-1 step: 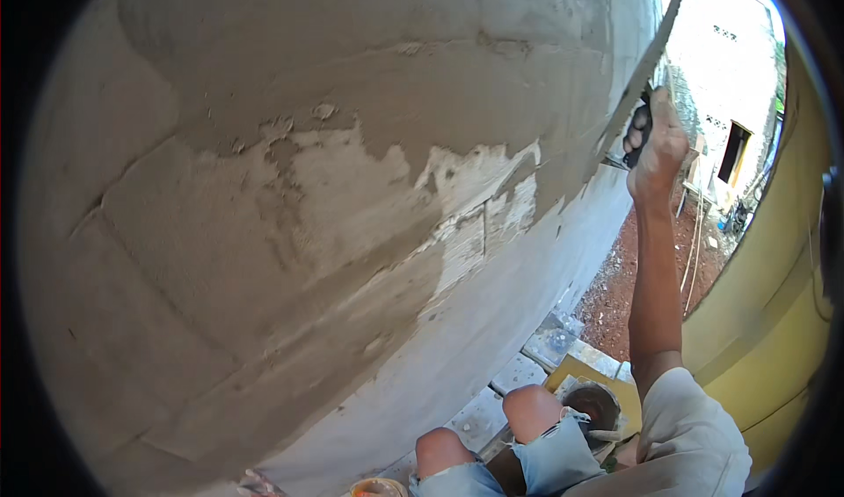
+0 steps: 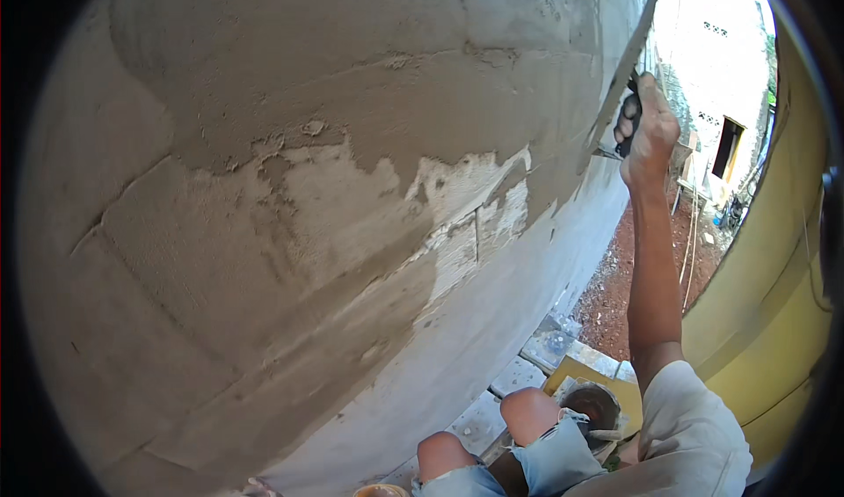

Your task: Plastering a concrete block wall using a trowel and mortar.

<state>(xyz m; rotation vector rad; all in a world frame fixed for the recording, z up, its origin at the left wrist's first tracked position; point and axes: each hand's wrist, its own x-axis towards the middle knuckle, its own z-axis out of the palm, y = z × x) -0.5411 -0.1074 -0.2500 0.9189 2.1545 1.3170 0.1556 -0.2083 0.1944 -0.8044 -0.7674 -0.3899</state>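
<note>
My right hand (image 2: 646, 132) is closed around the black handle of a long steel plastering trowel (image 2: 633, 48), held high against the right part of the plastered wall (image 2: 369, 92). Wet grey-brown plaster covers much of this surface, with a pale ragged patch (image 2: 466, 189) left of and below the trowel. At the bottom edge, only a small part of my left hand (image 2: 261, 488) shows beside the wall, too little to tell what it holds. The rim of a round container (image 2: 378, 492) appears to its right.
Below are my bent knees, a dark bucket (image 2: 589, 409) on a yellow board (image 2: 607, 369) and pale slabs (image 2: 514, 374). A yellow curved surface (image 2: 765, 321) borders the right. Beyond lie red earth, long poles (image 2: 690, 251) and a bright building (image 2: 721, 48) with a dark opening.
My right hand and the trowel have shifted slightly up and to the left along the wall. Less of my left hand now shows at the lower edge.
</note>
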